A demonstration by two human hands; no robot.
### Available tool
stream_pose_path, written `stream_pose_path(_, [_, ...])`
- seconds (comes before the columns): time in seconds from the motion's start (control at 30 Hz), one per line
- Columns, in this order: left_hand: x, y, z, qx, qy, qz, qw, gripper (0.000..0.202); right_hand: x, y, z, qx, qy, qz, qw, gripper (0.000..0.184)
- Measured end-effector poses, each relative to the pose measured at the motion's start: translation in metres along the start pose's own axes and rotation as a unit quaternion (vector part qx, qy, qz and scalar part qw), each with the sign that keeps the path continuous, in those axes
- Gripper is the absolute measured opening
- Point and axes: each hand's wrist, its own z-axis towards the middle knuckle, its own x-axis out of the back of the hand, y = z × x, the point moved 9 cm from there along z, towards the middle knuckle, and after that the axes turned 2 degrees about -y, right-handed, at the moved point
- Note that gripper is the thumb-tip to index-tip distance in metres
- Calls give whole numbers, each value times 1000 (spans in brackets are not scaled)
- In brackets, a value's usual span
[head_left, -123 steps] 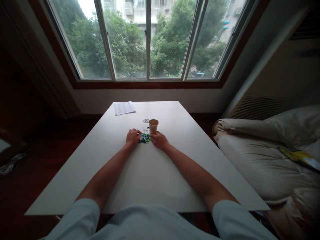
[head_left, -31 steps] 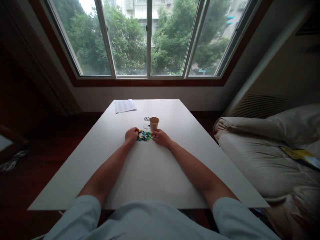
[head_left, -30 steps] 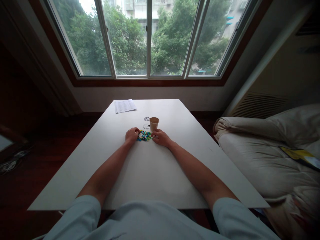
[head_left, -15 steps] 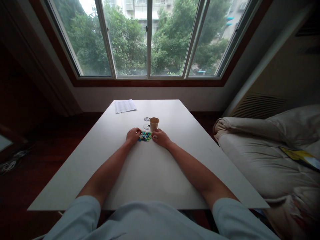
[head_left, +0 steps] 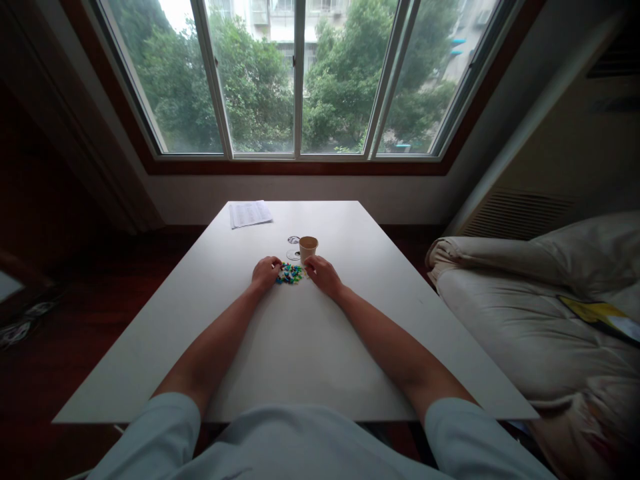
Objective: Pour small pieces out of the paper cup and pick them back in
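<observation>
A loose heap of small colourful pieces (head_left: 290,273), blue, green, yellow and white among them, lies on the white table between my hands. They are too small for me to name. My left hand (head_left: 266,272) rests at the heap's left edge, fingers curled and closed; anything inside them is hidden. On the other side, my right hand (head_left: 325,275) is bent with its fingertips pressed together beside the heap, just in front of the cup; what they hold cannot be made out. The brown paper cup (head_left: 309,246) stands upright behind the heap, its lower part partly covered by my right hand.
Two thin round objects (head_left: 293,255) lie left of the cup. Printed sheets of paper (head_left: 251,213) are at the far left of the white table (head_left: 300,360). A beige padded sofa (head_left: 500,320) stands to the right, and a window (head_left: 295,87) is ahead.
My right hand has lifted and shifted slightly away from the heap's right edge, its fingers more bent. The left hand stays almost in place. Cup and papers have not moved.
</observation>
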Motion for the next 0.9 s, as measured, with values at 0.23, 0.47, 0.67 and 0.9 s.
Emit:
stream_pose_path(0.23, [2,4,-1,-2,-8,1,1000,21,1,1,-1,-2,5,-10,1000,17])
stream_pose_path(0.47, [4,6,-3,10,-17,8,1000,22,9,1,-1,-39,17,-15,999,26])
stream_pose_path(0.67, [3,6,-2,1,-11,3,1000,23,29,-6,1,-43,86,-69,993,46])
stream_pose_path(0.9, [1,2,0,12,-15,-11,1000,23,25,1,2,-63,71,-89,992,49])
